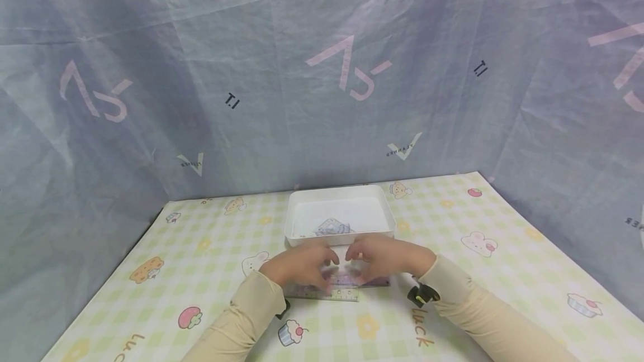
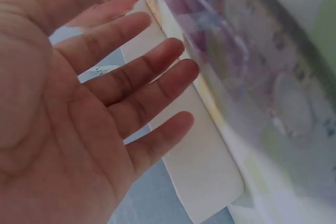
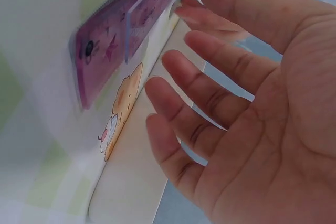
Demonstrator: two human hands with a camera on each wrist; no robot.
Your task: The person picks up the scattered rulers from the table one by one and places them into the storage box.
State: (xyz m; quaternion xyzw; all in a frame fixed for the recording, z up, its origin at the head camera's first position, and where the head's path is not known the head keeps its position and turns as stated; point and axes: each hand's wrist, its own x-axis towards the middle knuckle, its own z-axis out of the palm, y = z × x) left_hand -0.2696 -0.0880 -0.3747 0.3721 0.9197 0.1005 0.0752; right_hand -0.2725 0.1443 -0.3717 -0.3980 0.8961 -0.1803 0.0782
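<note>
Both of my hands hover over transparent rulers on the table, just in front of a white tray (image 1: 347,205). My left hand (image 1: 304,264) is on the left with loosely spread fingers; its palm (image 2: 68,103) is bare in the left wrist view. Opposite it, my right hand (image 1: 384,256) has relaxed, apart fingers and nothing in its palm (image 3: 262,129). A purple ruler (image 1: 374,282) lies partly under the fingers. Nearer me is a clear ruler (image 1: 344,295) with dark markings, its left part hidden behind the left hand and wrist.
Inside the tray, near its front wall, lies a clear item (image 1: 332,226) with dark lines. A checked, cartoon-printed cloth (image 1: 226,272) covers the table. Grey-blue fabric (image 1: 302,99) hangs along the back and sides.
</note>
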